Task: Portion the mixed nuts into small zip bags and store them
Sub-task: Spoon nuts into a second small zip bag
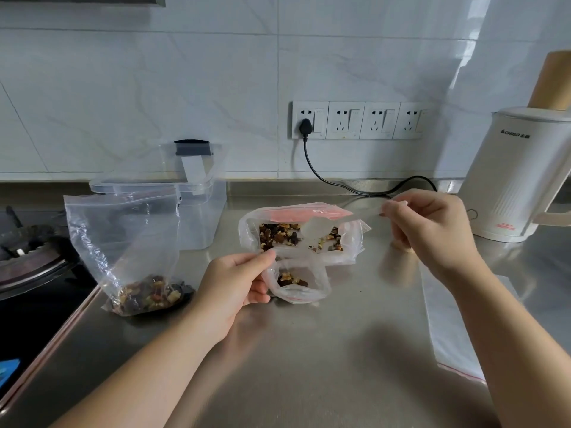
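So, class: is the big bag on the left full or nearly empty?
Nearly empty: the big bag holds only a shallow layer of nuts at its bottom.

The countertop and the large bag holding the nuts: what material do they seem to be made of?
The countertop looks like brushed stainless steel: grey, with dull, blurred reflections of the arms. The large zip bag looks like thin clear plastic film: the storage container shows through it, and it is creased and glossy.

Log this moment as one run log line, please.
step: sealing | left hand holds small zip bag of nuts | right hand pinches its strip | large bag left | container behind
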